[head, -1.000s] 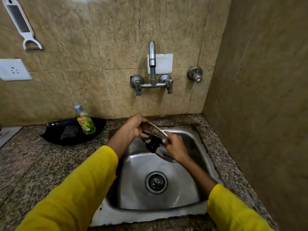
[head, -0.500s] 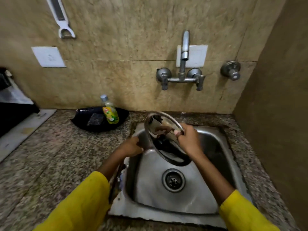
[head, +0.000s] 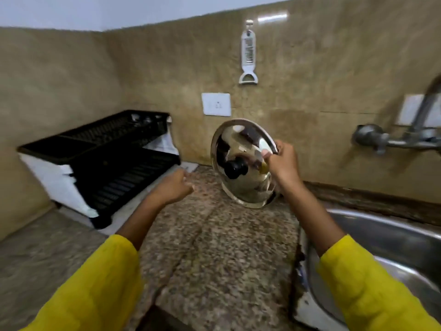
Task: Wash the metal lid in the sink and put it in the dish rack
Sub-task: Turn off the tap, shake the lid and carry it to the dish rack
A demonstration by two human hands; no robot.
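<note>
Right hand: fingers pinching the rim of the metal lid. Lid up in the air over the speckled tabletop, tilted on its edge, black knob facing the camera. Left hand: holding nothing, fingers curled in loosely, just left of the lid and not touching it. Black dish rack farther left of those fingers, by the wall. Steel sink to the right, below the right arm. Yellow sleeves on both arms.

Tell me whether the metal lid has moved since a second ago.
Yes. The metal lid, held by the right hand, has left the sink and now hangs over the counter, leftward toward the dish rack.
</note>
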